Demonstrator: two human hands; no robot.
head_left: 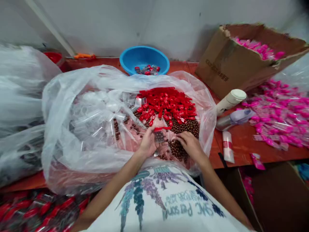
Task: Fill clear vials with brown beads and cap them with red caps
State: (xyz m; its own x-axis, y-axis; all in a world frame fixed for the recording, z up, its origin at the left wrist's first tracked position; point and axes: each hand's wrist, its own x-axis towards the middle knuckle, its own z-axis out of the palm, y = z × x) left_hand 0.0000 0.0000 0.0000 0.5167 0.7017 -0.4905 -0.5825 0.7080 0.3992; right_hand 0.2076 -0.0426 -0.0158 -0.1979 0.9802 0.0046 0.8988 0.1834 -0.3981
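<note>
My left hand (147,143) is closed around a small clear container with a red cap (159,133), filled with brown beads. My right hand (189,143) rests with bent fingers on a heap of small brown beads (185,127); whether it pinches any is hidden. Behind the beads lies a pile of red caps (169,103). Several empty clear containers (96,116) lie to the left. All of this sits inside a large clear plastic bag (60,106) spread open on the red table (241,141).
A blue bowl (130,59) with several filled containers stands at the back. A torn cardboard box (224,64) of pink items is at the right rear, with pink packets (282,116) strewn beside it. White bottles (230,100) lie near the bag. More plastic bags (19,96) crowd the left.
</note>
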